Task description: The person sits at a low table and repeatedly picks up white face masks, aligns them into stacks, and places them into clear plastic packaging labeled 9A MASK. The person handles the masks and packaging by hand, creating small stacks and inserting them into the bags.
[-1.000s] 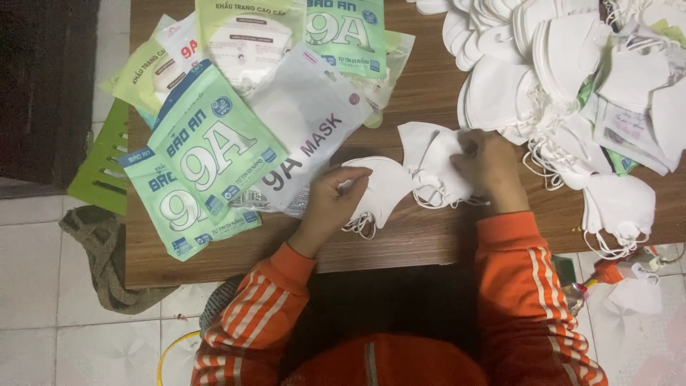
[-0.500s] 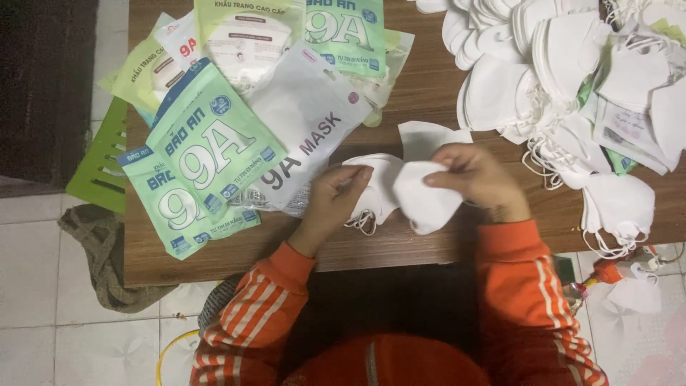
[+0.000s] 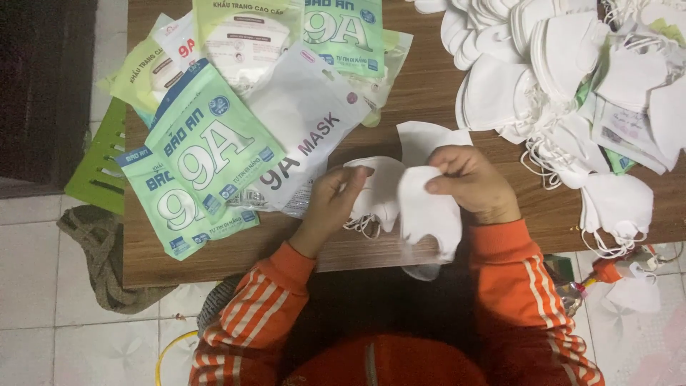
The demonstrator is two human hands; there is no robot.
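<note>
Both hands, left (image 3: 336,200) and right (image 3: 468,182), now pinching white masks (image 3: 425,211) lower, nearer the table edge (image 3: 236,261).

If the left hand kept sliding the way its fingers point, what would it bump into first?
The left hand points up and right, already touching a folded white mask. Past it, probably the white sheet, though depth is unclear.
</note>
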